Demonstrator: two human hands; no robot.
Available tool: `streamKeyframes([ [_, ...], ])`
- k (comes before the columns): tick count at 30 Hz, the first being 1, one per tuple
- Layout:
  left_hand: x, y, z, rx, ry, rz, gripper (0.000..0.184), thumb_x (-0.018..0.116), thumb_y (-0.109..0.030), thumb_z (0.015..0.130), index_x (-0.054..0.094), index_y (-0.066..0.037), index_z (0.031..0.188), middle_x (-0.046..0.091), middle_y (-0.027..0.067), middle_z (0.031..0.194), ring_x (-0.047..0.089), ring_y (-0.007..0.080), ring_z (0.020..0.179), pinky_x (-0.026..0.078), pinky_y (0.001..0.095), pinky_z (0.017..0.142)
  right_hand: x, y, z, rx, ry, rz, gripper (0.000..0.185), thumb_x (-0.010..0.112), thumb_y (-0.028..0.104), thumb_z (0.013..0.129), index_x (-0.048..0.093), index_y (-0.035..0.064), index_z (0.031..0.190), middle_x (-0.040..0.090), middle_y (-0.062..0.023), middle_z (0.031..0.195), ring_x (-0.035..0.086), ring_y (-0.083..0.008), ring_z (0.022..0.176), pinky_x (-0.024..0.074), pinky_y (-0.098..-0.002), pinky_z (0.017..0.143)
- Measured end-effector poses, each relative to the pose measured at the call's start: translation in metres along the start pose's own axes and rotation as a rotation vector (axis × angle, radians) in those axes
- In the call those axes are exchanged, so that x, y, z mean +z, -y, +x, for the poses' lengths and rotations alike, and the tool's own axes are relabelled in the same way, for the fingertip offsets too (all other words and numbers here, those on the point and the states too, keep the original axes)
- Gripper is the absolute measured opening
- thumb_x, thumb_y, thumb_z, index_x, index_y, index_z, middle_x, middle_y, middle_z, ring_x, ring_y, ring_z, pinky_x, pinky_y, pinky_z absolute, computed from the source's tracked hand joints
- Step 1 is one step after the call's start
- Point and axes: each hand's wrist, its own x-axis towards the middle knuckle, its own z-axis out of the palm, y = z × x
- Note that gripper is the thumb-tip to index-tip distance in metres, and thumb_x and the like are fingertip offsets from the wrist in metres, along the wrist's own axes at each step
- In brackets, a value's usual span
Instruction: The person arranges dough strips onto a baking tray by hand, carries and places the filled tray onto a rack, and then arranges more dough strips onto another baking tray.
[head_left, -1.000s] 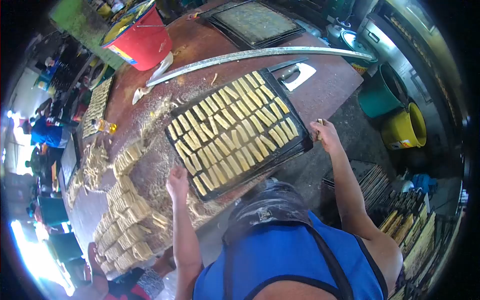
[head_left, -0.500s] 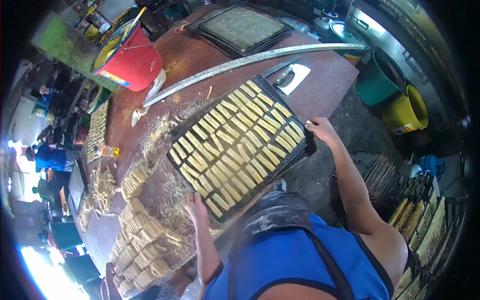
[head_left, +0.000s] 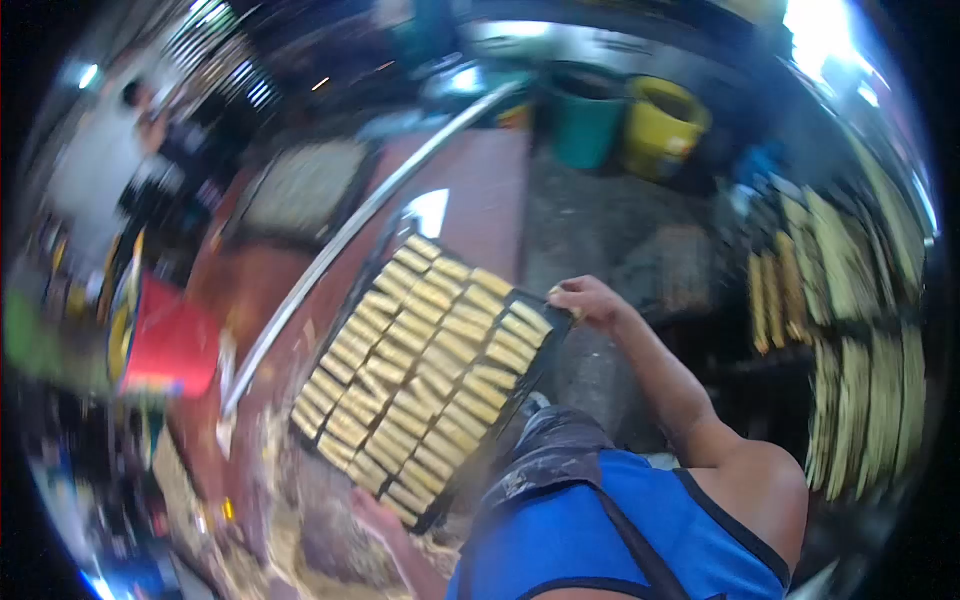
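A dark baking tray (head_left: 320, 445) is covered with rows of pale dough strips (head_left: 412, 345). At its right corner my right hand (head_left: 590, 303) is closed on the rim. My left hand (head_left: 378, 517) is at the lower edge, fingers against the tray and partly blurred. Beyond the tray's far corner a cleaver (head_left: 428, 212) with a wide pale blade lies on the reddish table (head_left: 490, 185).
A long metal bar (head_left: 345, 235) crosses the table. Left of it are a red bucket (head_left: 170, 340) and a flat tray (head_left: 305, 190). Green (head_left: 585, 125) and yellow (head_left: 662, 130) buckets stand beyond. Filled racks (head_left: 865, 400) are at right. A person (head_left: 150, 120) is far left.
The view has swung to the right, so the table and bucket appear turned and shifted left. Both hands remain at the tray, which appears steeper. The racks at right show more fully.
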Motion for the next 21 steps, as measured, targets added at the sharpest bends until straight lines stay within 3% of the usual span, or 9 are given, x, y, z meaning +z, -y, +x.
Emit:
streamKeyframes([
  [7,0.001,-0.022,0.067,0.396,0.364,-0.215,0.048,0.043,-0.032,0.102,0.058,0.012,0.113,0.062,0.0251,0.111,0.058,0.0349,0.102,0.043,0.0445,0.091,0.026,0.003,-0.241,-0.177,-0.438,0.162,0.033,0.065,0.024,0.093,0.065,-0.0031,0.111,0.067,-0.0072,0.101,0.063,-0.016,0.089,0.0523,-0.0332,0.075],
  [8,-0.009,-0.022,0.089,0.826,0.522,0.281,0.052,0.046,-0.034,0.1,0.057,0.012,0.12,0.061,0.0278,0.12,0.06,0.0373,0.106,0.045,0.0444,0.091,0.036,0.003,-0.27,-0.244,-0.511,0.233,0.032,0.065,0.023,0.092,0.065,-0.0028,0.111,0.067,-0.0077,0.101,0.064,-0.0165,0.088,0.0531,-0.0333,0.073],
  [9,-0.009,-0.043,0.086,0.855,0.548,0.251,0.052,0.046,-0.034,0.1,0.057,0.012,0.12,0.061,0.0278,0.12,0.06,0.0373,0.106,0.045,0.0444,0.091,0.05,0.006,-0.289,-0.317,-0.569,0.3,0.032,0.065,0.023,0.092,0.065,-0.0024,0.111,0.067,-0.0082,0.101,0.065,-0.017,0.088,0.0539,-0.0334,0.072],
  [11,-0.005,-0.076,0.079,0.414,0.745,-0.284,0.042,0.045,-0.028,0.101,0.057,0.01,0.115,0.06,0.0318,0.11,0.057,0.0383,0.103,0.043,0.047,0.093,0.083,0.022,-0.329,-0.381,-0.729,0.353,0.029,0.068,0.023,0.09,0.067,0.0,0.107,0.066,-0.0042,0.093,0.062,-0.0128,0.079,0.0508,-0.028,0.066],
  [12,0.035,-0.053,0.112,1.097,0.436,0.032,0.04,0.047,-0.027,0.101,0.057,0.01,0.114,0.059,0.031,0.109,0.057,0.0386,0.104,0.042,0.0471,0.094,0.116,0.022,-0.331,-0.435,-0.899,0.413,0.026,0.071,0.024,0.088,0.068,0.0023,0.103,0.064,-0.0001,0.085,0.059,-0.0086,0.071,0.0478,-0.0226,0.061],
  [15,0.032,-0.108,0.084,1.17,0.533,0.024,0.035,0.047,-0.024,0.102,0.058,0.009,0.107,0.059,0.0247,0.109,0.057,0.0334,0.1,0.044,0.0437,0.091,0.127,0.014,-0.39,-0.626,-1.041,0.533,0.022,0.068,0.024,0.089,0.066,0.0056,0.1,0.065,-0.0017,0.091,0.063,-0.0143,0.077,0.0543,-0.0305,0.062],
  [16,0.034,-0.133,0.06,0.909,0.793,-0.281,0.033,0.046,-0.023,0.103,0.058,0.008,0.106,0.06,0.0206,0.109,0.057,0.0293,0.098,0.044,0.0404,0.089,0.119,0.008,-0.415,-0.681,-1.101,0.546,0.02,0.065,0.023,0.091,0.065,0.0055,0.102,0.065,-0.0023,0.093,0.063,-0.0155,0.078,0.0529,-0.0322,0.063],
  [18,0.041,-0.175,0.018,0.83,0.995,-0.492,0.031,0.045,-0.023,0.105,0.06,0.004,0.106,0.065,0.0108,0.106,0.059,0.0188,0.091,0.046,0.0317,0.083,0.106,0.004,-0.46,-0.823,-1.169,0.561,0.021,0.061,0.024,0.093,0.063,0.0062,0.105,0.064,-0.0042,0.097,0.063,-0.0174,0.081,0.0517,-0.0336,0.065],
  [21,0.052,-0.227,-0.036,0.568,1.235,-0.81,0.031,0.045,-0.023,0.105,0.061,0.004,0.109,0.066,0.0083,0.101,0.06,0.0177,0.091,0.046,0.0292,0.084,0.121,0.016,-0.518,-0.987,-1.343,0.595,0.022,0.058,0.027,0.097,0.063,0.0071,0.105,0.064,-0.0026,0.091,0.061,-0.0158,0.077,0.0501,-0.0331,0.062],
])
